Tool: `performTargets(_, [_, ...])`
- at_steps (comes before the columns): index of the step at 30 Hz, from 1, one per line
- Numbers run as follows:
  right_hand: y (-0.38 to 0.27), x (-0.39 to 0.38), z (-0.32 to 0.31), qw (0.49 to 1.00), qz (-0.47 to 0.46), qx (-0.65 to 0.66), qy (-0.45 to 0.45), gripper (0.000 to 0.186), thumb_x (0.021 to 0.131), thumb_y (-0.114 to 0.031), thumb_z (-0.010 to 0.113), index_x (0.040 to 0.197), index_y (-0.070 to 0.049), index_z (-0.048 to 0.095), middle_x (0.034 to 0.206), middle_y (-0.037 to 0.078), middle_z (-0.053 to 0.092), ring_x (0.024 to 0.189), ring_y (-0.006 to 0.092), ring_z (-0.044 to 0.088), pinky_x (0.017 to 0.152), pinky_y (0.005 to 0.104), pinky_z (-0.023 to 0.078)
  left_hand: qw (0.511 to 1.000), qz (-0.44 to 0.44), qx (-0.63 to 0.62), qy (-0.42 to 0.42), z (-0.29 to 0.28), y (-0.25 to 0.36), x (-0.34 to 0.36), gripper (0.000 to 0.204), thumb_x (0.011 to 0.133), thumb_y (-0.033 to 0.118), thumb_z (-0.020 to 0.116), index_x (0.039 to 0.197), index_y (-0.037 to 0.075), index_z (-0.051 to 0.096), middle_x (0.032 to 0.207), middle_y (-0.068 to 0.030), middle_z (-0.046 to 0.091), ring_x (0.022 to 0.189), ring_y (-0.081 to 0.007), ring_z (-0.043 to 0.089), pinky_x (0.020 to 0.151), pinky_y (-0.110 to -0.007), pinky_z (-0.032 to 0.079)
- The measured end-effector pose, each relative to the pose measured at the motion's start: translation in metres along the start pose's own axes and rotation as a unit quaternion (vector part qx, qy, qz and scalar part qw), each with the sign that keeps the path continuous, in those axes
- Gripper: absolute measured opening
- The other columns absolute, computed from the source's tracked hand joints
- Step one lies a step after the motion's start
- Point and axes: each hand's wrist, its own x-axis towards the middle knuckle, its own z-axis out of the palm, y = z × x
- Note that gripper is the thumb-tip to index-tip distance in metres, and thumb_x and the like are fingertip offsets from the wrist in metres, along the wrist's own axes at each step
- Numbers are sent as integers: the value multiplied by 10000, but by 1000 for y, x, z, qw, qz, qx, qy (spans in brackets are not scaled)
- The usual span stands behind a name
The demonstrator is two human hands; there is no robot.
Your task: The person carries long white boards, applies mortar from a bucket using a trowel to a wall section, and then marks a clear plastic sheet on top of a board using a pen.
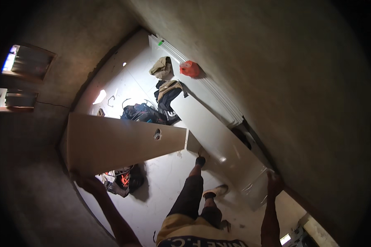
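Observation:
My left hand (pixel 86 181) is closed on the near left corner of a brownish board (pixel 115 142); its fingers are partly hidden. This board narrows with distance, has a small hole towards its far end, and shows a pale end edge near my foot. On the right, my right hand (pixel 275 184) grips the near end of a long glossy white panel (pixel 222 144), close to the wall. The panel slants away to the far left. Where the two pieces come close, near the middle, I cannot tell whether they are joined.
Flat white panels (pixel 212 90) lean in a stack along the right wall, with a red plastic bag (pixel 189 68) on them. Beside them are a beige bundle (pixel 161 68) and dark bags (pixel 142 113). Another dark bag with red contents (pixel 125 179) lies below the brownish board.

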Motion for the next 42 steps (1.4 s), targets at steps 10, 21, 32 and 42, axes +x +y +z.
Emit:
performTargets(10, [161,-102,-150,992,-12,-106,-73,638,813,-667,619,899,-37,670,770,179,685,723,349,683,679,432,536,983,-103,-152,-7,-66,130,-6,612,1025,465,442,1184,-109,580,1126,-203,640,969,-254,637,791,-377,551])
performTargets(21, [273,-257,-124,984,101,-46,-139,638,794,-671,626,822,-35,664,757,189,696,736,363,694,720,456,533,910,390,59,126,-138,152,46,567,935,185,541,1430,-46,386,1336,-260,545,1131,-391,606,900,-478,507])
performTargets(32, [313,-348,-83,976,168,-33,-136,539,884,-555,569,917,-28,674,782,175,707,783,339,688,1010,478,301,834,531,-42,140,-154,191,112,644,742,14,624,1352,-92,447,1261,-274,580,1156,-422,576,1006,-451,468])
performTargets(42, [318,-356,-92,982,157,-56,-92,801,749,-794,564,773,-9,718,757,196,700,711,369,672,741,481,503,921,387,-32,3,-185,209,151,534,672,110,654,1144,-97,511,945,-260,673,853,-428,673,736,-454,570])
